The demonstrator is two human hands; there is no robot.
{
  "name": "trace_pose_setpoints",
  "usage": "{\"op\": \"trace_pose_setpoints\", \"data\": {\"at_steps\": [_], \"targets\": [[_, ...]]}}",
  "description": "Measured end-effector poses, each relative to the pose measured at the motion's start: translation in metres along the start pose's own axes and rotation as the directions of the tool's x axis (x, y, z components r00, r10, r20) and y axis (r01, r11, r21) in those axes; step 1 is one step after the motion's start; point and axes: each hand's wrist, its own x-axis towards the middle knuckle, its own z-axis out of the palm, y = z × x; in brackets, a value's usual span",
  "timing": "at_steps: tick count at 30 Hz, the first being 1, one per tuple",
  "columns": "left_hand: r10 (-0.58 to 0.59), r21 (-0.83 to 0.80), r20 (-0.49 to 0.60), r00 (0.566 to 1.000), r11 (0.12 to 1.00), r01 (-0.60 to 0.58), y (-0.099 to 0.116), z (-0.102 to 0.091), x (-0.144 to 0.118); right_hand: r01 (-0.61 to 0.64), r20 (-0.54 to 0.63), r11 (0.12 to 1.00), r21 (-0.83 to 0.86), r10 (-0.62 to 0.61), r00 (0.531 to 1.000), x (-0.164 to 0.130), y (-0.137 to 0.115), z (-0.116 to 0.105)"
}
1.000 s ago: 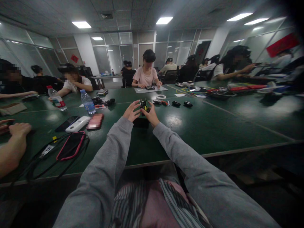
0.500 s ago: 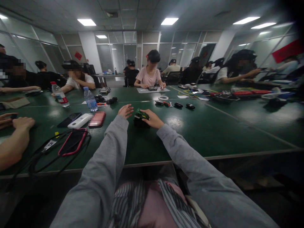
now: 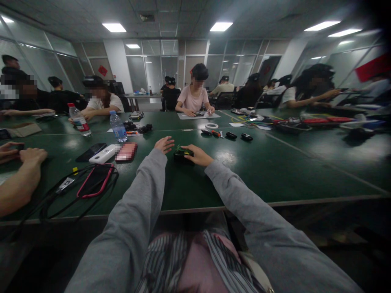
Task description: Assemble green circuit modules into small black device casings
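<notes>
Pressing down on the small green circuit board (image 3: 182, 151) with the right hand (image 3: 195, 154), fingers curled over it, seating it on the dark block beneath. The left hand (image 3: 163, 144) hovers open just beside, touching nothing. Next comes a steadying grip from the left, I'd judge. Bare green surface (image 3: 259, 171) lies right of the hands; phones (image 3: 105, 154) sit well left.

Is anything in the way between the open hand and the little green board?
Nothing visible. The left hand hovers open just left of the green circuit board, with only bare green table between them. The right hand already rests on the board.
</notes>
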Motion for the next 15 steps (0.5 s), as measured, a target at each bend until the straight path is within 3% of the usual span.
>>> {"op": "trace_pose_setpoints", "data": {"at_steps": [5,10,13,15], "targets": [[-0.04,0.026,-0.019,0.999,0.999,0.041,-0.011,-0.007,0.005,-0.042,0.003,0.997,-0.065,0.043,0.999,-0.011,0.015,-0.01],[-0.093,0.027,-0.05,0.994,0.995,0.094,-0.026,-0.022,0.015,-0.181,-0.082,0.953,-0.241,0.166,0.983,-0.046,0.061,-0.042],[-0.123,-0.013,-0.065,0.99,0.992,0.122,-0.031,-0.028,0.02,-0.36,-0.224,0.857,-0.369,0.294,0.929,-0.085,0.102,-0.079],[-0.128,-0.036,-0.07,0.989,0.991,0.126,-0.031,-0.028,0.02,-0.515,-0.365,0.739,-0.435,0.378,0.851,-0.119,0.129,-0.11]]}}
